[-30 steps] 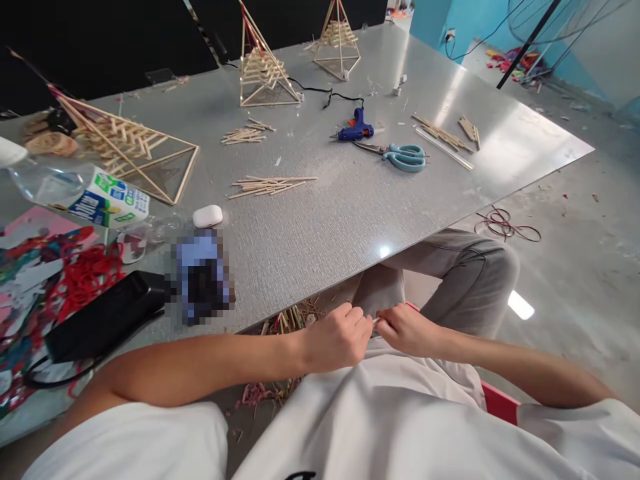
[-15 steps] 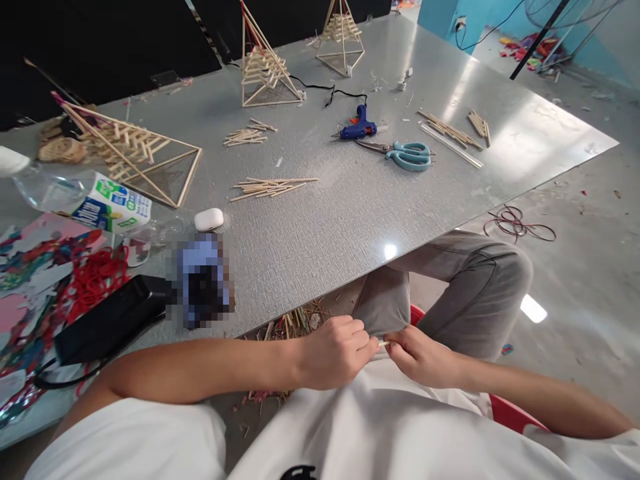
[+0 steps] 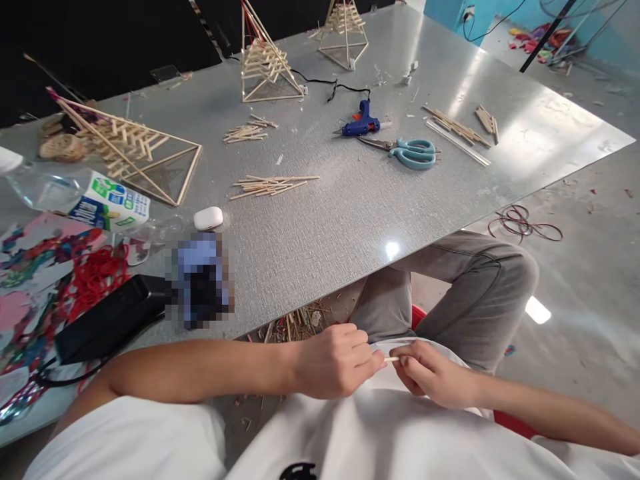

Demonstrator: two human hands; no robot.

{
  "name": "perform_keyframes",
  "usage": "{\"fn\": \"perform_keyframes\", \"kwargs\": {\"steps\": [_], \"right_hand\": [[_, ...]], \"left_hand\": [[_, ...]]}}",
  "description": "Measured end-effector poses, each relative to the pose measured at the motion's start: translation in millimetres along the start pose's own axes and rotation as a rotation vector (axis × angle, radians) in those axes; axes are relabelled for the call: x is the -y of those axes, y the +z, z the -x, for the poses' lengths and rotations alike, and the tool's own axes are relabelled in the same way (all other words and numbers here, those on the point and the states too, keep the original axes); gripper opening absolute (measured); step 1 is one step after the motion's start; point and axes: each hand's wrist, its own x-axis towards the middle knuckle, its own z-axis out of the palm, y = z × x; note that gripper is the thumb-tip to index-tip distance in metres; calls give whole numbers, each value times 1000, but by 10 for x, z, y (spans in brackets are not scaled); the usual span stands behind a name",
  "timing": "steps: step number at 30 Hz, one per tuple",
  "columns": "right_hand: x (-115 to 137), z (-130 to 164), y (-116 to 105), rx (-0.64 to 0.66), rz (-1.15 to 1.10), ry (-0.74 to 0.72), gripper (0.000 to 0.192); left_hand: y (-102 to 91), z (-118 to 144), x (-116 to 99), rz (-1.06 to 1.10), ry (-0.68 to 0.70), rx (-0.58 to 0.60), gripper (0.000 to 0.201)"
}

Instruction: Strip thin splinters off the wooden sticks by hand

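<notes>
Over my lap, in front of the table edge, my left hand (image 3: pixel 335 363) is closed with thumb and fingers pinching a thin pale wooden stick (image 3: pixel 391 359). My right hand (image 3: pixel 435 373) pinches the stick's other end from the right. Only a short length of it shows in the gap between the hands; the rest is hidden by the fingers. On the table beyond lie a loose bunch of similar sticks (image 3: pixel 273 185) and a smaller pile of short sticks (image 3: pixel 246 132). A blue glue gun (image 3: pixel 363 125) lies beside scissors (image 3: pixel 413 153) with light blue handles.
Pyramid-shaped stick frames (image 3: pixel 145 157) stand along the back and left. A plastic bottle (image 3: pixel 107 200), a white case (image 3: pixel 209 218), a blurred-out object (image 3: pixel 205 280), a black case (image 3: pixel 113 320) and red string (image 3: pixel 100 280) occupy the left. More sticks (image 3: pixel 457 125) lie at the right.
My right hand has shifted slightly right and down, its fingers loosened a little, and a bit more of the stick shows. The left hand stays nearly in place. The view has turned slightly.
</notes>
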Motion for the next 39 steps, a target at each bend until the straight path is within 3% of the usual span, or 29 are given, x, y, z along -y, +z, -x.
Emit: {"fn": "perform_keyframes", "kwargs": {"steps": [13, 18, 27, 39], "right_hand": [[163, 63, -176, -38, 29, -289, 36], [114, -55, -227, -59, -9, -468, 37], [245, -135, -286, -54, 23, -531, 51], [225, -183, -260, -42, 50, -604, 57]], "left_hand": [[-48, -107, 57, 489, -359, -154, 24], [-71, -124, 116, 625, -402, -266, 27], [-146, -154, 156, 697, -490, -235, 29], [-149, -139, 192, 965, -609, -99, 54]]}}
